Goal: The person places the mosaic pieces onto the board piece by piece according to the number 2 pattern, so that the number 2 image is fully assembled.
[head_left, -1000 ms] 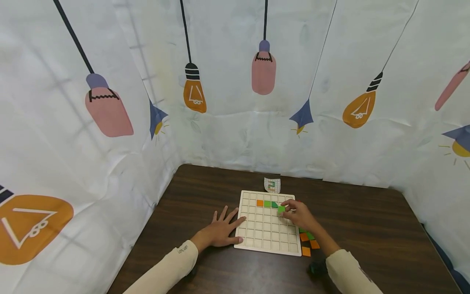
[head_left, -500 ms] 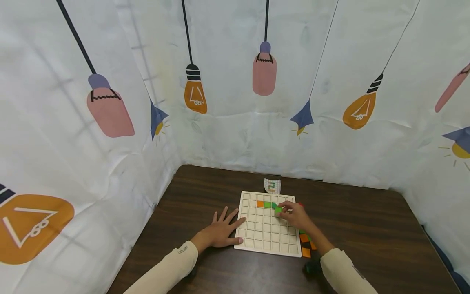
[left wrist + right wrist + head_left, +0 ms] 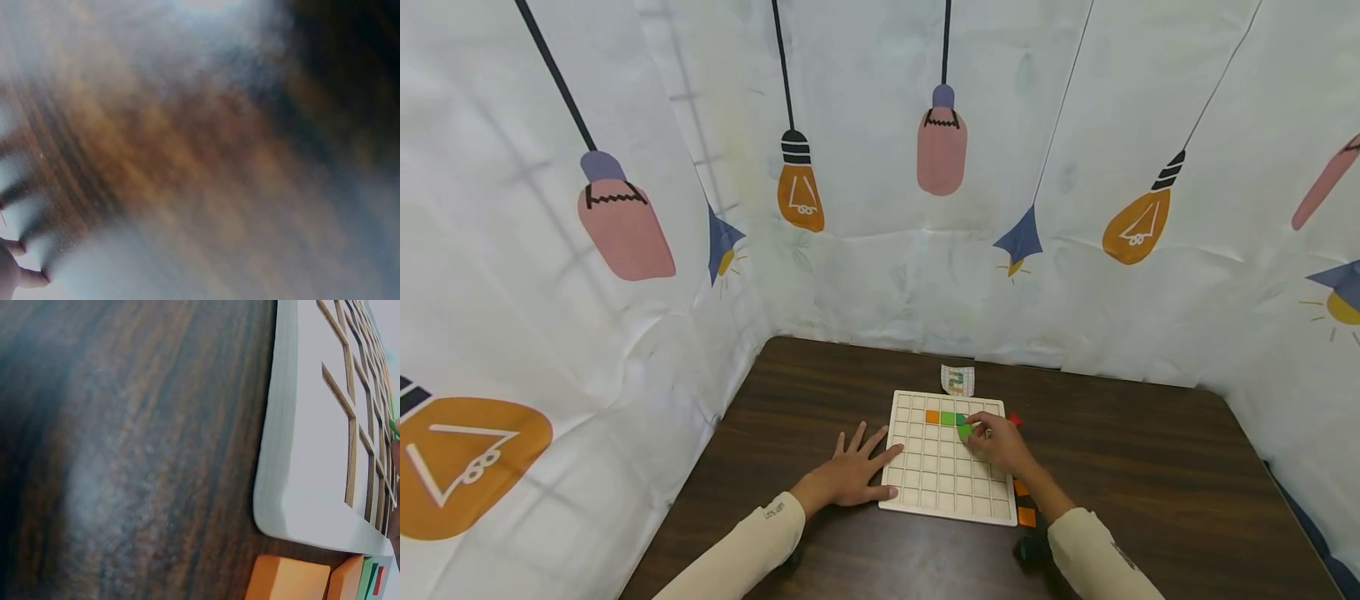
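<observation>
The person's left hand (image 3: pixel 852 477) lies spread over the left rim of a gridded board (image 3: pixel 943 479), nearer the left edge than the right of the worktop (image 3: pixel 1157 467). The right hand (image 3: pixel 1002 442) pinches a green tile (image 3: pixel 965 432) over the board, below an orange-and-green row (image 3: pixel 947 418).

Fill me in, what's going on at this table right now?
A person's right hand pinches a green tile at the gridded board; whether it touches the board is unclear. Just beyond it sits a row: an orange piece, a light green piece and a partly hidden dark green piece. The left hand lies spread at the board's left edge. Loose orange tiles lie along the right edge.
</observation>
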### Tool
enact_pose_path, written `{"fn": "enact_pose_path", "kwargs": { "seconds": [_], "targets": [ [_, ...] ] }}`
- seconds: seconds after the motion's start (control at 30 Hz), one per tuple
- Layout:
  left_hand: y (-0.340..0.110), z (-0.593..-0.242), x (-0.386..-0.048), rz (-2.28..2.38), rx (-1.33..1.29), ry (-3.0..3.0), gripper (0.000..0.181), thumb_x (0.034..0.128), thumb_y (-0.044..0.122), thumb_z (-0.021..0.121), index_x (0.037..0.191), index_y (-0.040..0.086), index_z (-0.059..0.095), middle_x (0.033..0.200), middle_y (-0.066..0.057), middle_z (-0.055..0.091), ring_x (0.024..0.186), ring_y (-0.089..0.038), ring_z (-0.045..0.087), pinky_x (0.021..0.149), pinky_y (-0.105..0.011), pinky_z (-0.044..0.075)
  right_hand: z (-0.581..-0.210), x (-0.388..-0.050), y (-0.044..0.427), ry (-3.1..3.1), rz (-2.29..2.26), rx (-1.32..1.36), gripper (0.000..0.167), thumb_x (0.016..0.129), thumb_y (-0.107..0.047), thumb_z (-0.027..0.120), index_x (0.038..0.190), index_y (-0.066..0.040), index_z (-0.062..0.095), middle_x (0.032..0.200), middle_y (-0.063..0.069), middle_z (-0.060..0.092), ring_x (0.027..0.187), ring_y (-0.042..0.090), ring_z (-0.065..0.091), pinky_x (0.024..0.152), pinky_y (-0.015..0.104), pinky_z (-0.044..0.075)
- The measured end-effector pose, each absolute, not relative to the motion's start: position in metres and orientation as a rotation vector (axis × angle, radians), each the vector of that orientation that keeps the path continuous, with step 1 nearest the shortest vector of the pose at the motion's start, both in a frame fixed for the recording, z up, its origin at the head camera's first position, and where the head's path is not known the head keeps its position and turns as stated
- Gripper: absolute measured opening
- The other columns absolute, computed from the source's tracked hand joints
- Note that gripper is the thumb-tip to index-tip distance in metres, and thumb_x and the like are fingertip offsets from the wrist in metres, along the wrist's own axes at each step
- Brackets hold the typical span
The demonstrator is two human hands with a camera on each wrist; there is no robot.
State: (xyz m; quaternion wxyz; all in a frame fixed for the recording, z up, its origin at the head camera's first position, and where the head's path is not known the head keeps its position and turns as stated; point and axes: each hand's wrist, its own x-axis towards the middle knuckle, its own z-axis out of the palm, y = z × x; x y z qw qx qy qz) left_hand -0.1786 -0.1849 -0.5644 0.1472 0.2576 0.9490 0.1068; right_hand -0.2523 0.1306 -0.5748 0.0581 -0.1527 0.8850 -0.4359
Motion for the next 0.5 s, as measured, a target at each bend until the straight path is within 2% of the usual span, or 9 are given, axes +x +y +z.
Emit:
{"fn": "enact_pose_path", "kwargs": {
  "seconds": [0.23,0.5],
  "targets": [
    [-0.1852,-0.5653,-0.1787,0.305,0.757,2.737,0.076,0.0972,0.070,0.043,0.161,0.034,0.022,0.169,-0.011,0.014,0.152,-0.051,0.008,0.111,-0.077,0.016,-0.5763,-0.2523,0.1252,2.754,-1.228,-0.395,0.025,0.087,-0.013,0.079,0.111,-0.007,0.073,0.078,-0.004,0.061,0.063,0.011,0.046,0.060,0.025,0.038],
    [-0.1851,-0.5666,-0.1784,0.302,0.766,2.740,0.076,0.0973,0.070,0.043,0.161,0.034,0.022,0.169,-0.011,0.014,0.152,-0.052,0.008,0.111,-0.077,0.016,-0.5749,-0.2501,0.1234,2.754,-1.220,-0.391,0.025,0.087,-0.012,0.079,0.111,-0.007,0.073,0.078,-0.004,0.059,0.059,0.012,0.043,0.058,0.025,0.036]
  ]
}}
